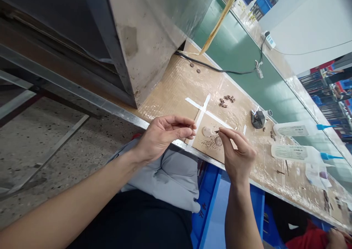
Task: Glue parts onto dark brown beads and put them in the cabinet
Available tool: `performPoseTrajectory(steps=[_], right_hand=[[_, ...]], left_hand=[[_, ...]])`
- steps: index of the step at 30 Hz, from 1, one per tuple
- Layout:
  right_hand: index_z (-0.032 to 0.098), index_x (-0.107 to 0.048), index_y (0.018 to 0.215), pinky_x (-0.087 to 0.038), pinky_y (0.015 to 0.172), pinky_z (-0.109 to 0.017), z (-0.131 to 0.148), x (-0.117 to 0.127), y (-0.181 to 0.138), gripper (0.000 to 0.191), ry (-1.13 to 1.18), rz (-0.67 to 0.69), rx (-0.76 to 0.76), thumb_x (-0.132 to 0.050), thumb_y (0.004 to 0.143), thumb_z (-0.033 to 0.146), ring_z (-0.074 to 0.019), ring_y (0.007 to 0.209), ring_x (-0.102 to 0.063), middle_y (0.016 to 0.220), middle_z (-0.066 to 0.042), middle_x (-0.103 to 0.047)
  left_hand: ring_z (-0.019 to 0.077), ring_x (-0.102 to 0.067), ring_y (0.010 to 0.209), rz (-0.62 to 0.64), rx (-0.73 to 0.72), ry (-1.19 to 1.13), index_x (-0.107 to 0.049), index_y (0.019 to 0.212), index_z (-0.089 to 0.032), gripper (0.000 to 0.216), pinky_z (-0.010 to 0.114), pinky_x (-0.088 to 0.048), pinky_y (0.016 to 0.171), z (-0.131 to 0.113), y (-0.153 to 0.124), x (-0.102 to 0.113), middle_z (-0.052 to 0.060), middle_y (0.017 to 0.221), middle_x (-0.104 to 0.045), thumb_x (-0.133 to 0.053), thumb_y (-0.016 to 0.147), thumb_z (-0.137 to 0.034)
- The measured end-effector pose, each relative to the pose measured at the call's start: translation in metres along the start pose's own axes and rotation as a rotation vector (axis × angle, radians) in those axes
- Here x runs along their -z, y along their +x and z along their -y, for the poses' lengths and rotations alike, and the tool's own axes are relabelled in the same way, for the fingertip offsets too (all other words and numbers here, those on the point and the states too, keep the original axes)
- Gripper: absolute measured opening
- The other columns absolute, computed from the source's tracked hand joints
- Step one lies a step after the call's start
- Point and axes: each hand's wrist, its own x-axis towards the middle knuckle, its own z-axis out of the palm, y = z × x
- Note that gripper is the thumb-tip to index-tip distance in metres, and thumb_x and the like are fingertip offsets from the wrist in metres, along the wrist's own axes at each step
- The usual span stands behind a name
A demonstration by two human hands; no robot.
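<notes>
My left hand (pixel 168 134) hovers at the table's front edge, thumb and fingers pinched together; whatever is in them is too small to make out. To the right, my right hand (pixel 238 149) pinches a small dark brown piece (pixel 217 132) between thumb and forefinger. Between the hands stands a small clear round cup (pixel 206 132) on brown board. Close by it lies a small round brownish thing (pixel 218 141), partly beside my right fingertips. Fine dark granules (pixel 209 144) are scattered around both.
White tape strips (pixel 204 108) cross behind the hands. Farther back lie dark brown clusters (pixel 227 101) and two brown discs (pixel 198 71). Right are a black holder (pixel 257 119) and blue-tipped bottles (pixel 295 128). A large metal box (pixel 148 58) stands left; a blue crate (pixel 217 205) sits below. Another person's red sleeve (pixel 310 236) shows.
</notes>
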Motion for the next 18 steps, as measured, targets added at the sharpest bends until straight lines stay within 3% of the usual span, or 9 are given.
performPoseTrajectory(steps=[18], right_hand=[[0.032,-0.089,0.123,-0.067,0.098,-0.045,0.0036,-0.0069,-0.0072,0.017,-0.187,0.016,0.148,-0.074,0.119,0.027,-0.0275,0.105,-0.083,0.116,-0.005,-0.088]], left_hand=[[0.0165,-0.083,0.091,0.024,0.03,0.007,-0.094,0.114,-0.018,0.027,0.026,-0.067,0.091,0.0056,0.0014,0.0053,0.009,0.108,-0.089,-0.105,0.091,-0.026]])
